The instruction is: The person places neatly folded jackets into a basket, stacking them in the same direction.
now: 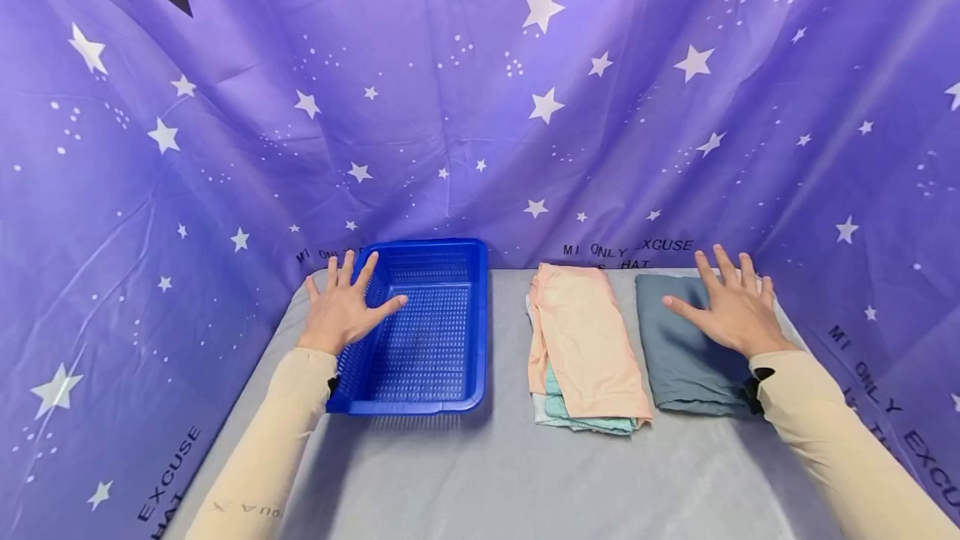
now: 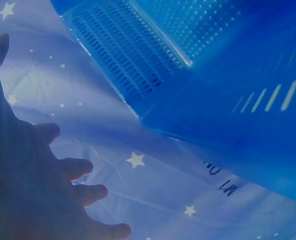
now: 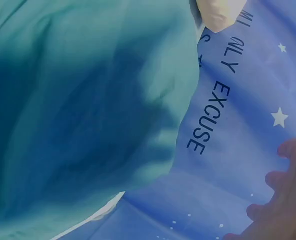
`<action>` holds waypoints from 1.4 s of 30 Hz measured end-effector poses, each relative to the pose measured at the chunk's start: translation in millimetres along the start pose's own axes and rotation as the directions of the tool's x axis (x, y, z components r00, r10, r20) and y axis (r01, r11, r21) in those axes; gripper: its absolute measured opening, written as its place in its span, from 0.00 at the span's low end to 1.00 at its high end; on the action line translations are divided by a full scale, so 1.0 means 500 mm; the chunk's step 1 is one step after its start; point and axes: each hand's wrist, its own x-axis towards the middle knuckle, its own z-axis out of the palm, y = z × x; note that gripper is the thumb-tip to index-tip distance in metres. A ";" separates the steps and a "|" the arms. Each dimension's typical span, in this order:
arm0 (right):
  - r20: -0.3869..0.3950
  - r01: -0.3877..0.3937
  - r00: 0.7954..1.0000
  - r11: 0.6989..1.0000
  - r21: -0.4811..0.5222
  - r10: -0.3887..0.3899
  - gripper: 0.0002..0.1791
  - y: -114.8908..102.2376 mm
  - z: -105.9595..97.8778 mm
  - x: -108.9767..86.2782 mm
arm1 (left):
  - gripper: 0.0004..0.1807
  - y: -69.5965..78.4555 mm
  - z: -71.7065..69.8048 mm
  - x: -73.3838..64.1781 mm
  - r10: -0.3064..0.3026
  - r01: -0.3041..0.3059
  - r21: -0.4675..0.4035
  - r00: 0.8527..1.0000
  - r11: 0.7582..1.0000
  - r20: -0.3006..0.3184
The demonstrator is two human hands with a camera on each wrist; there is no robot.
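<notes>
My left hand (image 1: 341, 311) is spread over the left side of a blue plastic basket (image 1: 480, 332), fingers straight and holding nothing. The basket has perforated walls and floor, and no contents show in it. My right hand (image 1: 735, 311) is spread above a folded dark grey-blue cloth (image 1: 678, 365), also holding nothing. Between the basket and that cloth lies a folded peach garment (image 1: 588, 340) on top of a folded mint-green cloth (image 1: 600, 423). In the left wrist view the left hand (image 2: 42, 175) appears beside the basket; in the right wrist view only fingers of the right hand (image 3: 283, 200) show.
A light grey cloth-covered table (image 1: 525, 482) carries everything. Purple star-printed curtains (image 1: 450, 107) enclose it at the back and on both sides. The basket stands close to the back curtain. A pale fabric edge (image 1: 540, 411) peeks out under the mint-green cloth.
</notes>
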 end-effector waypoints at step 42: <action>0.089 -0.081 0.995 0.810 0.581 0.035 0.38 -0.147 0.152 -0.066 | 0.22 0.497 0.229 -0.117 -0.094 -0.080 -0.842 0.984 0.533 -0.153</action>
